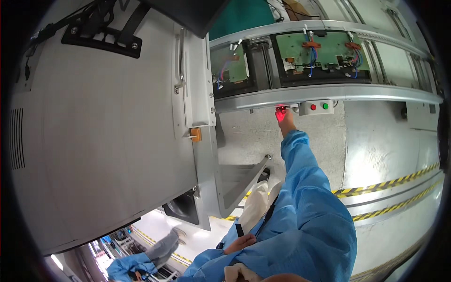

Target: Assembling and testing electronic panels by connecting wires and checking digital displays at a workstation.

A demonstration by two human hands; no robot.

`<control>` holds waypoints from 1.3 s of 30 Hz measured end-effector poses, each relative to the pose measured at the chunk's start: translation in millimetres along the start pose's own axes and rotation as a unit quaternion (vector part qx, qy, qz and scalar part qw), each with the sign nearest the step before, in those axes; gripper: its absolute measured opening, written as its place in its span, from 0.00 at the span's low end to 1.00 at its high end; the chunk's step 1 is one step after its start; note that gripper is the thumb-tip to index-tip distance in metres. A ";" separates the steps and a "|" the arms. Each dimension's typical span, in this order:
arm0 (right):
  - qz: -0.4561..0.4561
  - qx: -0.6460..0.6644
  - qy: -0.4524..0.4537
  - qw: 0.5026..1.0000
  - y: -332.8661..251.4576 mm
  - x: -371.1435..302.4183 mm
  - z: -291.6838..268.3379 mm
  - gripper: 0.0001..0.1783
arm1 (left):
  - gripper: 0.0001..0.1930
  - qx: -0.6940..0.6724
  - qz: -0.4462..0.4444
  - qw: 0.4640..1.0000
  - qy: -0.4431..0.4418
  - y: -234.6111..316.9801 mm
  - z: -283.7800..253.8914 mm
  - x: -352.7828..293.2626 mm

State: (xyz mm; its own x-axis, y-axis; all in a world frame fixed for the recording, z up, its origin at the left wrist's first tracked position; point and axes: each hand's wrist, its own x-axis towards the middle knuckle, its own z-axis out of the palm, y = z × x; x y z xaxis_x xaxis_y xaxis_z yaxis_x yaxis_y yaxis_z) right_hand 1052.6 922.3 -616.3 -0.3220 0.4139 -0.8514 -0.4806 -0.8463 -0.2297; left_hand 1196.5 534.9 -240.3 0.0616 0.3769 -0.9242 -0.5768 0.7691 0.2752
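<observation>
My right hand (284, 120) reaches forward to the front rail (366, 91) of a conveyor. Its fingers are curled at a small dark fitting under the rail, and red light glows on them. What they grip is too small to make out. Close to my body, my left hand (240, 244) is closed, with a slim black strip (239, 230) sticking up by its fingers. Just right of my right hand is a pale control box (307, 108) with a red and a green button. Green circuit boards (298, 49) with wires lie in black carriers on the conveyor.
A large grey machine cabinet (103, 127) fills the left, with a black monitor (188, 14) above it. An open panel (244, 188) juts out near my legs. Yellow-black tape (385, 185) marks the floor. Another person (134, 265) in blue is at the lower left.
</observation>
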 end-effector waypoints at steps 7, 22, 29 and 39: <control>0.023 -0.063 0.032 0.997 -39.1 26.0 -8.6 0.15 | 0.10 -0.002 0.014 1.000 -0.013 11.4 24.6 15.4; 0.039 -0.883 -0.258 0.391 133.2 -143.5 -304.7 0.17 | 0.12 0.115 0.284 0.950 0.064 -85.4 -80.6 -70.5; -0.060 -0.902 -0.366 0.223 328.8 -227.5 -239.1 0.24 | 0.11 -0.128 0.449 0.831 0.302 -252.0 -206.4 -102.1; 0.192 -0.670 -0.710 0.100 649.0 -489.8 -16.8 0.22 | 0.11 -0.489 0.508 0.545 0.453 -278.2 -454.3 -201.7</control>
State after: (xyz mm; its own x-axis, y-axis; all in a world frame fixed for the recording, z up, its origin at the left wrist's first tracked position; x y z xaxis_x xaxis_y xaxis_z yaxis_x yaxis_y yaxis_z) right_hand 912.1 164.7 -356.2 -0.3558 -0.9101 -0.2125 0.0247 0.2181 -0.9756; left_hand 974.5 10.5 -250.7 -0.8670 -0.3989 -0.2986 -0.1236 -0.4083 0.9044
